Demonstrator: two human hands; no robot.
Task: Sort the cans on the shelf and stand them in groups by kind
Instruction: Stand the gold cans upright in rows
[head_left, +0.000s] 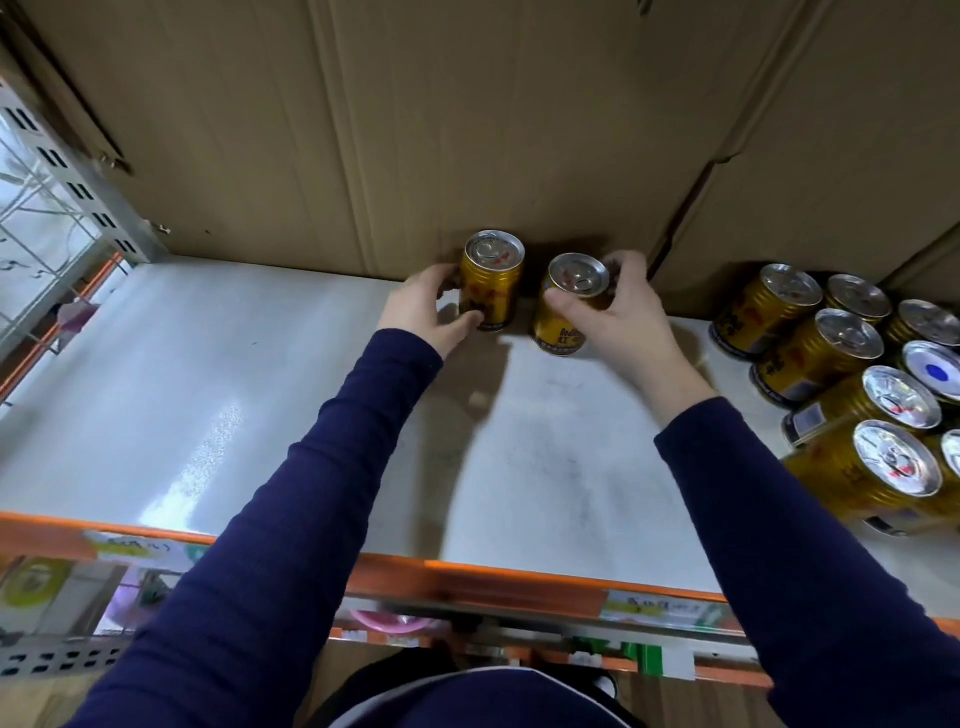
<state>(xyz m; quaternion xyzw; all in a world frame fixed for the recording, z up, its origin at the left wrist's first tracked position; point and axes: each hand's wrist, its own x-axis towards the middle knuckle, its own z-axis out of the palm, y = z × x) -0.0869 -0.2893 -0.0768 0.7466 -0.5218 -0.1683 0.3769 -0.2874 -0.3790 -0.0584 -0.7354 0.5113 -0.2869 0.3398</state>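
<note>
While the left can stands upright at the back of the white shelf, gripped round its side by the left hand, the right can just beside it tilts, the right hand curled round its rim. Cardboard rises behind them; more gold cans crowd the shelf's right end.

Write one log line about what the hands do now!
left hand: holds left gold can | right hand: holds right gold can | place: shelf back | other cans: far right
</note>
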